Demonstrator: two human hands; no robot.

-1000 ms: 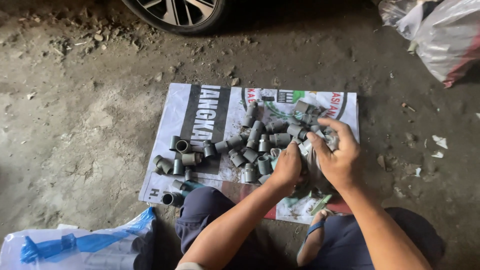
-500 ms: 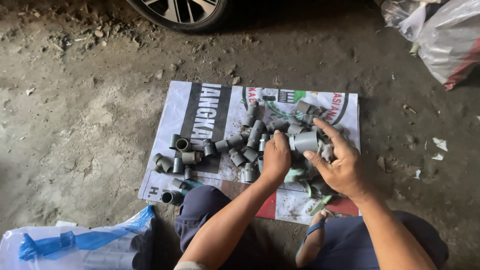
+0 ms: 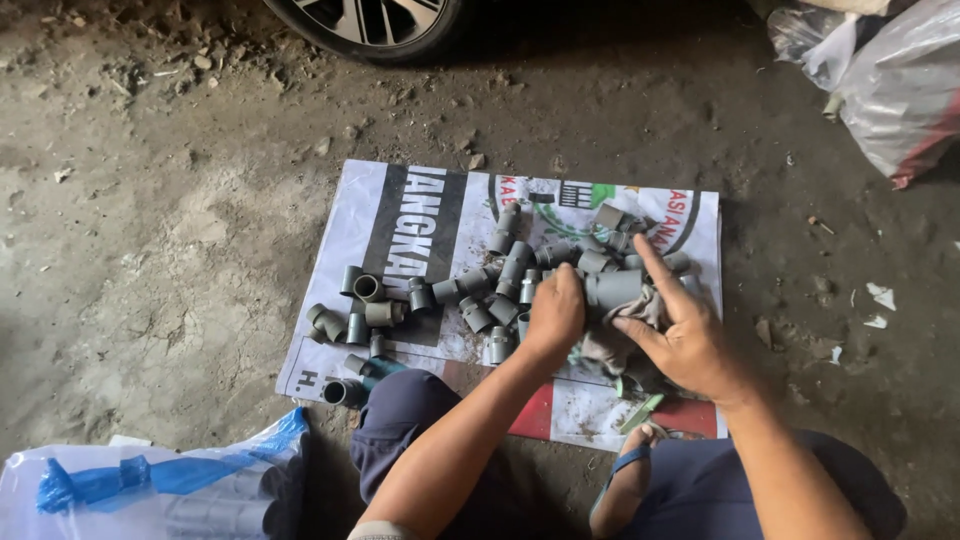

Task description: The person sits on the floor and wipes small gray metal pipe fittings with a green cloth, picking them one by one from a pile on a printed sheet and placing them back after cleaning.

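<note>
Both hands shifted lower among grey pipe fittings.

pipe fittings: grey plastic, matt, dusty
banner sheet: printed plastic or coated paper, smooth, soiled with grit
rag: worn cloth, dull, crumpled
ground: rough bare earth or concrete, matt
bags: thin plastic film, glossy, wrinkled
tyre: matt black rubber

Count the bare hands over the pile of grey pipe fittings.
2. The left hand sits curled on the pipe fittings; the right hand, beside it, rests on a cloth. None look hidden.
</note>
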